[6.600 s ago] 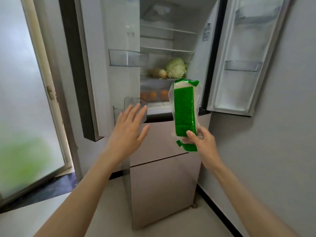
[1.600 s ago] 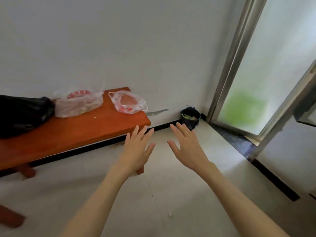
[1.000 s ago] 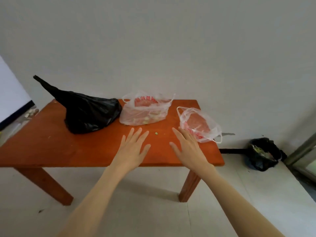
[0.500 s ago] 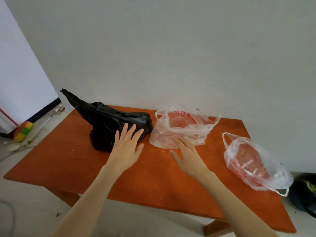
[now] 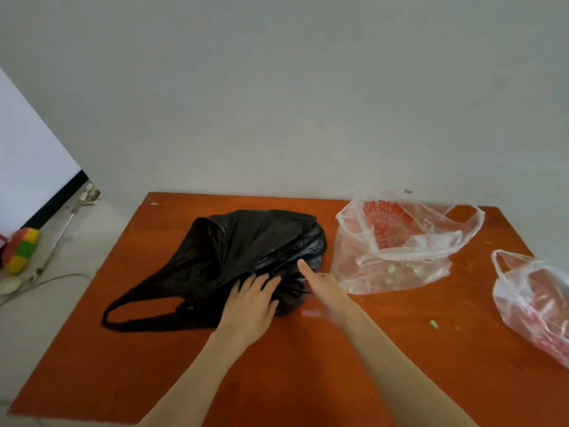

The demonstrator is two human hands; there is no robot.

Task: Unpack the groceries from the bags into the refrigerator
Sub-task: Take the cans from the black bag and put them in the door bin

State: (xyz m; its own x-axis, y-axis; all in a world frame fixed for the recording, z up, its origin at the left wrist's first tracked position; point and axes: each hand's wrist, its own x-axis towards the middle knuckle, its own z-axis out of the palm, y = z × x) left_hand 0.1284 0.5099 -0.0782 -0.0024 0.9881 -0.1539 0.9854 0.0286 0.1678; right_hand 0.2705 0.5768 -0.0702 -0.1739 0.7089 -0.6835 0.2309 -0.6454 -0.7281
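On the table: three bags lie on the orange-brown wooden table (image 5: 123, 365), and I place everything below by the black plastic bag (image 5: 246, 251).
Black plastic bag: slumped near the table's middle, one loop handle trailing toward its near-left; it looks to have bulk at its right end, but the contents are hidden.
Left hand (image 5: 251, 303): laid on the near-right edge of the black bag, fingers loosely curled into the plastic; pressing or bunching it, no firm hold that I can see.
Right hand (image 5: 323, 288): just right of the left one, touching the same end of the bag, forefinger stretched out, the rest blurred; holding nothing, as far as I can tell.
Clear bag with red print (image 5: 400, 248): just right of the black bag, mouth gaping, small pale green bits in its bottom.
Second clear bag (image 5: 535, 303): well to the right of the black bag, at the table's edge, reddish inside; contents unclear.
Refrigerator: not in view.
Done: nothing I can confirm from here; both hands are bare of groceries.
Left: I judge the black bag is being opened for its next item; then carry to the refrigerator, then the two clear bags.
Floor, left of the black bag: a red, yellow and green ball (image 5: 21, 254).
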